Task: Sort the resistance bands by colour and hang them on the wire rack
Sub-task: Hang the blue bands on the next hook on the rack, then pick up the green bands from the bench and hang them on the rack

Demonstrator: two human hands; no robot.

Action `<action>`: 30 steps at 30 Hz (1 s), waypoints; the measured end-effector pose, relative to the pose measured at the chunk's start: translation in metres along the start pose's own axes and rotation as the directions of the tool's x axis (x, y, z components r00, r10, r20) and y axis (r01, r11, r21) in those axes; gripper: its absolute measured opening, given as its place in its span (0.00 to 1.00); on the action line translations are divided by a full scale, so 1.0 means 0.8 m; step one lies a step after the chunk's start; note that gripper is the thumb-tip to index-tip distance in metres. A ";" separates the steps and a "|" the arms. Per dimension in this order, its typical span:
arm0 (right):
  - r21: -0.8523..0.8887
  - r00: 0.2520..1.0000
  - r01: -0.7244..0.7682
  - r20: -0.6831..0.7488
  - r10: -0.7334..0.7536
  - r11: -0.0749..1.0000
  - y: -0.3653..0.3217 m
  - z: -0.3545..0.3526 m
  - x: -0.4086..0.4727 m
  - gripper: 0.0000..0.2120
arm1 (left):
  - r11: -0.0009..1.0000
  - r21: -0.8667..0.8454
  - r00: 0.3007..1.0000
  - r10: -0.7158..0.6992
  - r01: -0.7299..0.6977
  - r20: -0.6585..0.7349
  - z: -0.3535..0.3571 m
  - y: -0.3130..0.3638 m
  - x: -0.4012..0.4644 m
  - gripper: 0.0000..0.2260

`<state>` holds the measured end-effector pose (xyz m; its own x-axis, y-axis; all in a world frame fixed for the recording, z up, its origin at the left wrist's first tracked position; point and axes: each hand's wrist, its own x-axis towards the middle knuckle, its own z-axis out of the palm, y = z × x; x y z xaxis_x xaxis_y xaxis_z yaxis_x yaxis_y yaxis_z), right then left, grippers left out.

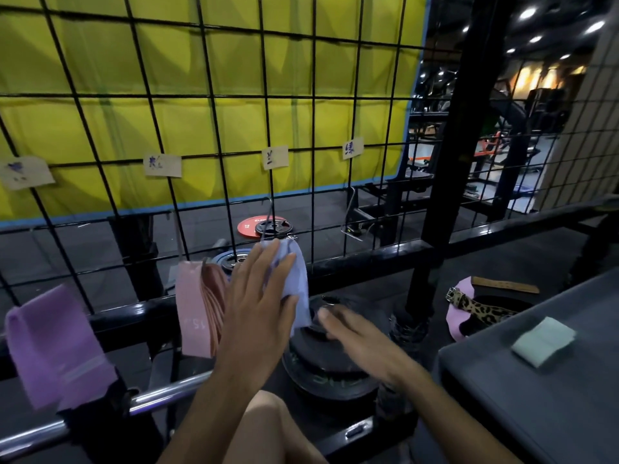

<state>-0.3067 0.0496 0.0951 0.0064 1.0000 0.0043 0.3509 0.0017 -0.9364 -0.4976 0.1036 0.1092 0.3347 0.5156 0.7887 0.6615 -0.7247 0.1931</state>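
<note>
Resistance bands hang low on the wire rack [214,95]: purple band [53,346] at 9 o'clock, pink band [196,313] centre, blue band [296,279] just right of it on a hook. My left hand [258,303] lies flat on the blue band, fingers released; right hand [355,333] is blurred, fingers straight, holding nothing. I judge smoothing the blue one evenly matters. Pale green band [542,339] waits on the grey surface [536,413] at 3 o'clock. Gym floor with weight plates [328,363] beyond.

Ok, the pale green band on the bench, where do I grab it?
Probably the near right edge of the green band, coming from above with the right hand. It lies folded flat on the bench, so an overhead pinch across the stacked layers there should lift it whole.
</note>
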 end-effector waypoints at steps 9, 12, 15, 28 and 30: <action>-0.040 0.912 -0.134 -0.397 0.107 0.990 0.115 -0.162 -0.062 0.06 | 0.922 -0.342 0.968 0.230 -0.183 0.103 0.078 0.130 0.004 0.08; 0.024 0.809 -0.251 -0.544 0.223 0.968 0.172 -0.226 -0.108 0.05 | 0.887 -0.455 0.899 0.265 -0.084 0.350 0.167 0.167 -0.008 0.08; 0.011 0.656 -0.407 -0.692 0.301 0.913 0.233 -0.278 -0.150 0.03 | 0.863 -0.503 0.790 0.281 0.040 0.545 0.245 0.199 -0.024 0.08; -0.040 0.387 -0.734 -0.845 0.369 0.678 0.326 -0.336 -0.082 0.24 | 0.838 -0.533 0.663 0.333 0.119 0.670 0.344 0.246 -0.040 0.05; -0.026 0.376 -0.719 -0.855 0.357 0.695 0.336 -0.341 -0.075 0.22 | 0.844 -0.520 0.656 0.321 0.129 0.683 0.344 0.242 -0.041 0.06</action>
<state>0.0422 -0.0117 -0.0609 0.9285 0.3700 -0.0326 0.2633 -0.7175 -0.6449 -0.1957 0.0720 -0.0401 0.8903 0.4181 0.1802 0.2526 -0.7829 0.5685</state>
